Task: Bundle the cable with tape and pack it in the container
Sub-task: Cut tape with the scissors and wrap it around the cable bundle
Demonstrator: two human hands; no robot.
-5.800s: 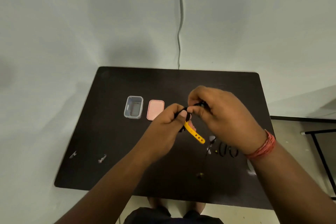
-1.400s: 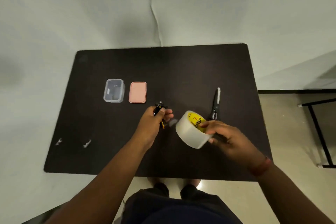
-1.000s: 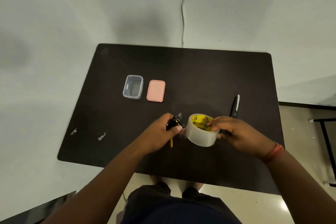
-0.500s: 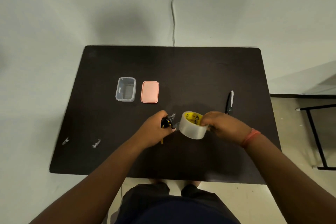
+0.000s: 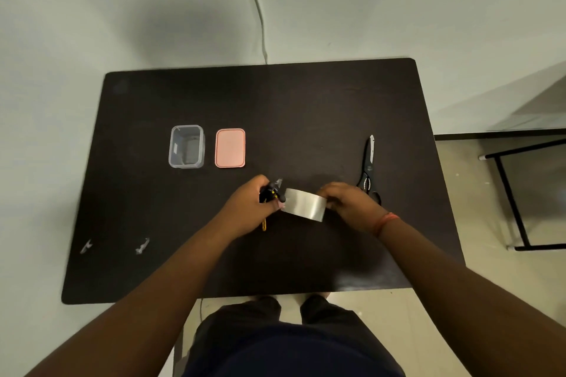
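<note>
Two hands over the dark table (image 5: 306, 107). L→R: clear container (image 5: 186, 146), pink lid (image 5: 230, 148) beside it, left hand (image 5: 249, 208) w/ fingers pinching the black/yellow cable (image 5: 269, 193), right hand (image 5: 349, 203) gripping the tape roll (image 5: 303, 204) against it, scissors (image 5: 369, 162) far right.

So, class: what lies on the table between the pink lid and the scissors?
Head view: only bare dark table separates the pink lid from the scissors; both hands work nearer the person.
</note>
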